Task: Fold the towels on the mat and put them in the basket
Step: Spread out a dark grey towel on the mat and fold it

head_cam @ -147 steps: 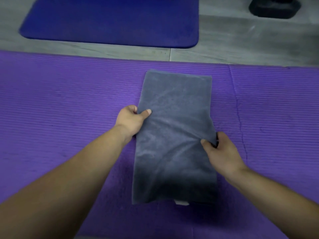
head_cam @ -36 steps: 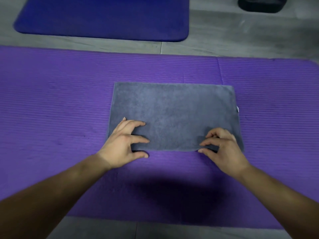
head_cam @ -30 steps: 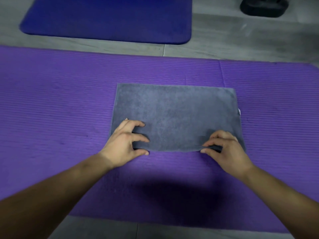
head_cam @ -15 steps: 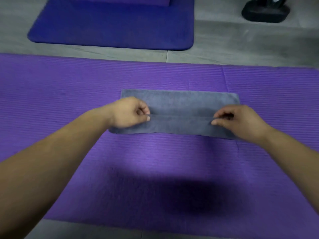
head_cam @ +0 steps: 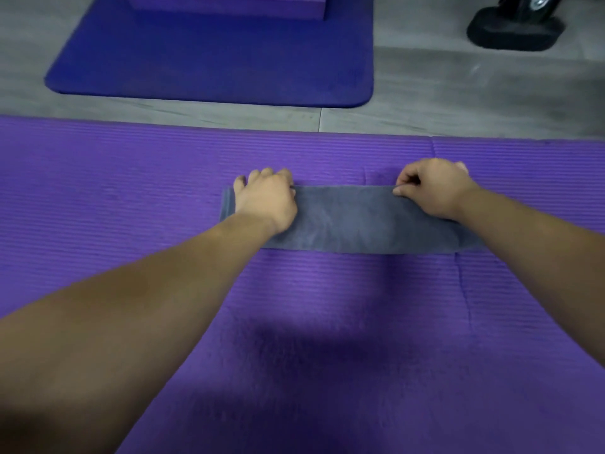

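Note:
A grey towel lies folded into a long narrow strip across the purple ribbed mat. My left hand pinches the towel's folded-over edge at the far left end, fingers curled at the far side. My right hand pinches the same edge near the far right end, thumb and forefinger on the cloth. Both forearms reach over the mat from the near side, and the right one covers the towel's right end. No basket is in view.
Beyond the purple mat is grey floor with a dark blue mat carrying a purple block at its far edge. A black stand base sits on the floor at the far right.
Both hands carried the towel's near edge away from me and laid it on the far edge, so the wide rectangle became a narrow strip. The camera view tilted slightly farther forward.

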Demonstrator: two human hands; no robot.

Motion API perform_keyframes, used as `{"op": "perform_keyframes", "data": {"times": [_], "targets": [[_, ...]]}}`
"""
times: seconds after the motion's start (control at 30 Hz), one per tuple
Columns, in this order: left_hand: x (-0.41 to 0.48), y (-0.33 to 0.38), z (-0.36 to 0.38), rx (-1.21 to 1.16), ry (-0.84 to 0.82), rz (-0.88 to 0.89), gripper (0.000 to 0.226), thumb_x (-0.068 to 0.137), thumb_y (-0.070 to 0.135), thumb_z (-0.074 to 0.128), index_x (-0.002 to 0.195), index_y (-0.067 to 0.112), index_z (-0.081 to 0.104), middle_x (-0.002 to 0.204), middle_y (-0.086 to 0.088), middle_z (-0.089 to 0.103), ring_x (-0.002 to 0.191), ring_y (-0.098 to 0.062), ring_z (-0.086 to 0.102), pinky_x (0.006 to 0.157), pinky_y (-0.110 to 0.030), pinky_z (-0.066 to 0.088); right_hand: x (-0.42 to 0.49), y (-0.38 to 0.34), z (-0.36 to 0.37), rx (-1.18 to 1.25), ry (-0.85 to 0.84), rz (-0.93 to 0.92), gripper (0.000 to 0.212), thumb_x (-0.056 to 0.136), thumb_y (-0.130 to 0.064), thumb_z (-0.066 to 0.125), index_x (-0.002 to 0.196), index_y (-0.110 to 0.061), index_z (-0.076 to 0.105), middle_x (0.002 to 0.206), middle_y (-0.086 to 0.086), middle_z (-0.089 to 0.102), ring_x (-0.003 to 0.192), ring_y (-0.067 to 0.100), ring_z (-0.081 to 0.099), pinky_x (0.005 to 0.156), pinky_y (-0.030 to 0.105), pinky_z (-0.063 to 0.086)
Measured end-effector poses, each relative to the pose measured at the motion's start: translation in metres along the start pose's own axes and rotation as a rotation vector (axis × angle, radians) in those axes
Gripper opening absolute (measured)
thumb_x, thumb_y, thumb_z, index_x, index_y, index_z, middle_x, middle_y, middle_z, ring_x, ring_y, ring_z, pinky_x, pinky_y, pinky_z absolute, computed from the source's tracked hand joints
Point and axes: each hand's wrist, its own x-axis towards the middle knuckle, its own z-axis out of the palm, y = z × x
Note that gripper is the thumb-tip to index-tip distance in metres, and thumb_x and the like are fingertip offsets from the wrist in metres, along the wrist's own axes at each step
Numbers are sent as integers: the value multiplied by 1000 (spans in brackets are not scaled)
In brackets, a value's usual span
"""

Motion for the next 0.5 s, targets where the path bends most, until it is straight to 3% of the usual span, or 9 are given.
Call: {"op": "perform_keyframes", "data": {"times": [0.17,0.3,0.4,0.5], "targets": [[-14,13,11,-99,138,12,31,101,30,49,131,29,58,134,-4,54,140,-28,36,123,-60,-6,-12,4,27,138,120,108,20,98,-44,55,102,-32,71,106,0,61,116,30,52,102,46,33],[-57,50,27,-131,158,187,53,99,42,31,148,27,45,165,-10,28,157,-28,10,123,-59,-11,-23,10,37,84,171,8,26,101,-42,49,108,-30,70,105,1,57,112,32,48,98,46,31],[-69,51,49,-42,38,215,59,105,51,24,161,30,22,171,-9,4,158,-27,-6,120,-61,-16,-27,14,37,29,198,-70,42,97,-50,38,112,-30,71,105,3,58,105,33,49,93,46,34],[-58,32,57,70,46,283,67,102,61,13,162,32,10,172,-6,-1,158,-25,-8,121,-61,-12,-30,24,35,-35,183,-157,49,98,-54,33,116,-29,71,101,4,56,97,33,50,88,47,40]]}}
